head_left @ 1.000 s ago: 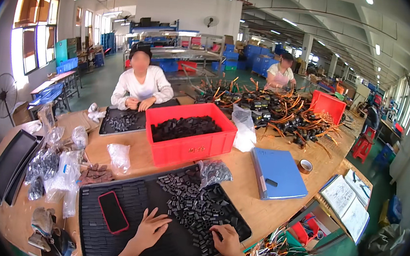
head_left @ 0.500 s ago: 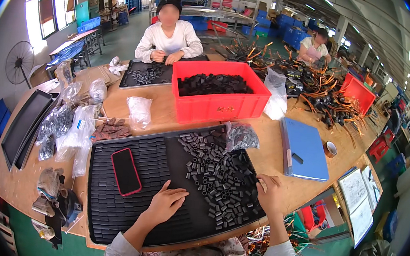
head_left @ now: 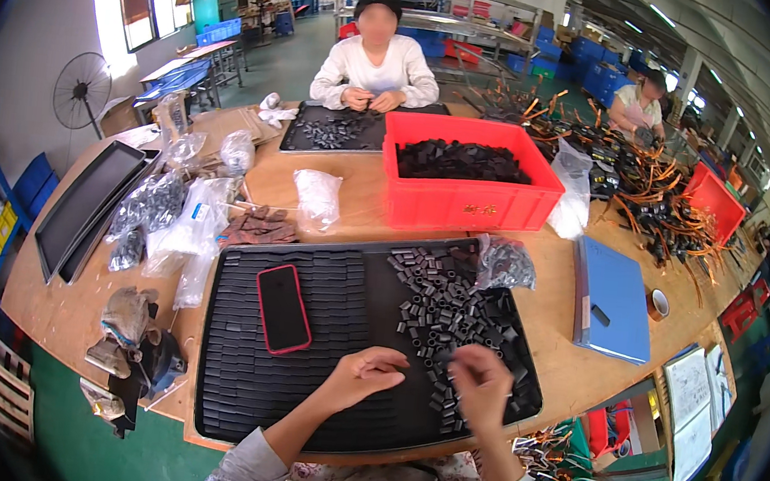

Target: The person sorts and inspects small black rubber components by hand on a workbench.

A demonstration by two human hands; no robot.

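Pinch the loose black pieces [head_left: 436,299] toward the tray's [head_left: 386,307] right edge lightly, your left grip [head_left: 365,375] half-open and apparently empty, your right grip [head_left: 482,386] too blurred to tell.

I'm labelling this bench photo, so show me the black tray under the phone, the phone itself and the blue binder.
Black tray [head_left: 384,307]: head view, bare floor of tray.
Phone [head_left: 284,310]: head view, dark screen.
Blue binder [head_left: 619,295]: head view, front cover.
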